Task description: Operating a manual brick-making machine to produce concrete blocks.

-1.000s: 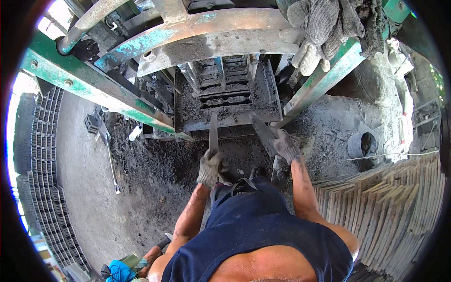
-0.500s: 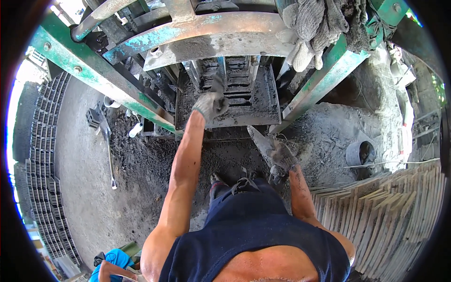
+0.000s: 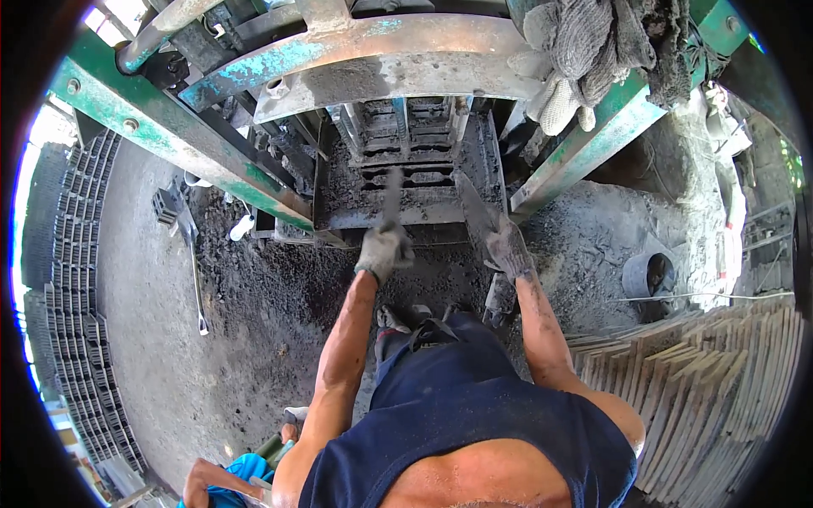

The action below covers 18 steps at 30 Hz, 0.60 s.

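My left hand, in a pale knitted glove, is closed round a narrow flat scraper. The scraper's blade points away from me over the front of the metal tray of a block-making machine. Within the tray lies a mold with rows of dark slots, dusted with grey mix. Gripped in my right hand, whose glove is caked grey, is a pointed trowel. Its tip reaches over the tray's right front part. The handles of both tools are mostly hidden by my fingers.
Green steel posts flank the machine; work gloves hang at its upper right. A shovel lies left, by stacked blocks. A bucket and stacked boards are at right. Another person is behind me at left.
My left hand has drawn back toward me with the scraper, from above the tray to before its front edge. My right hand has moved forward, bringing the trowel over the tray.
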Tool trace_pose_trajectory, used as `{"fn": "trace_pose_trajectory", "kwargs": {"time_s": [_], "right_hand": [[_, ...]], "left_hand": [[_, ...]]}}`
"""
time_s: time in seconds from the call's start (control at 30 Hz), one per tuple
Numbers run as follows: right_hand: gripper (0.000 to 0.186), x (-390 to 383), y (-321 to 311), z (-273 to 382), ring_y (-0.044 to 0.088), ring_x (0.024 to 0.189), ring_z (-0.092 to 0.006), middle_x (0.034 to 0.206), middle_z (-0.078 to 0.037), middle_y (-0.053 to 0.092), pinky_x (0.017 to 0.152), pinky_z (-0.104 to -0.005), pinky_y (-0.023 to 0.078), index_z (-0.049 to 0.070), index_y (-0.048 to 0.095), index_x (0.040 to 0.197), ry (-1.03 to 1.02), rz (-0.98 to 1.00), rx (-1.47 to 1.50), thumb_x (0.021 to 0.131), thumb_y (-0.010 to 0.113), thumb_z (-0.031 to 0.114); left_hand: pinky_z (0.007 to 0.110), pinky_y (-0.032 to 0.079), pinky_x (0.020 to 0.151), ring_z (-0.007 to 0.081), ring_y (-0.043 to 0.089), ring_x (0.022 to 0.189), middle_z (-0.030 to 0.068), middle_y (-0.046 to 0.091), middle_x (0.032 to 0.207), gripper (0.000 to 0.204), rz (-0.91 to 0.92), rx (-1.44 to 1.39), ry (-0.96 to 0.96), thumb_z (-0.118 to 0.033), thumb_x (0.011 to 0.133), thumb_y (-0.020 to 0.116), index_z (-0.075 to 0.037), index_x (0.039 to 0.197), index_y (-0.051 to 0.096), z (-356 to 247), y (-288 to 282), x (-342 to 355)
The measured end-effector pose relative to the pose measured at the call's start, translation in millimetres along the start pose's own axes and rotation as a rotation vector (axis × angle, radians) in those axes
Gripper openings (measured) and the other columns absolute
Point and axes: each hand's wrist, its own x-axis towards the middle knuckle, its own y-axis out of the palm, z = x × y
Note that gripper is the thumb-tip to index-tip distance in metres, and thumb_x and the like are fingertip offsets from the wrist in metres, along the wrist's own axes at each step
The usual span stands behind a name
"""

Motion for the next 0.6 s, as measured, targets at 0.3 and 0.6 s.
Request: {"fn": "trace_pose_trajectory", "kwargs": {"time_s": [0.3, 0.6], "right_hand": [[0.046, -8, -1, 23, 0.059, 0.113, -0.0328, 0.122, -0.021, 0.063, 0.096, -0.0367, 0.044, -0.001, 0.054, 0.129, 0.105, -0.039, 0.127, 0.085, 0.054, 0.008], [0.056, -19, 5, -42, 0.059, 0.115, -0.0287, 0.122, -0.021, 0.062, 0.095, -0.0354, 0.046, -0.002, 0.053, 0.131, 0.217, -0.040, 0.006, 0.080, 0.064, 0.021]], "left_hand": [[0.037, 0.057, 0.053, 0.0212, 0.063, 0.063, 0.0098, 0.062, 0.083, 0.036, -0.076, -0.150, 0.118, -0.019, 0.091, 0.063, 0.000, 0.118, 0.050, -2, 17, -4], [0.034, 0.057, 0.052, 0.0175, 0.064, 0.060, 0.0069, 0.063, 0.073, 0.022, 0.165, 0.289, -0.106, -0.024, 0.091, 0.060, -0.003, 0.096, 0.059, 14, -23, -23]]}}
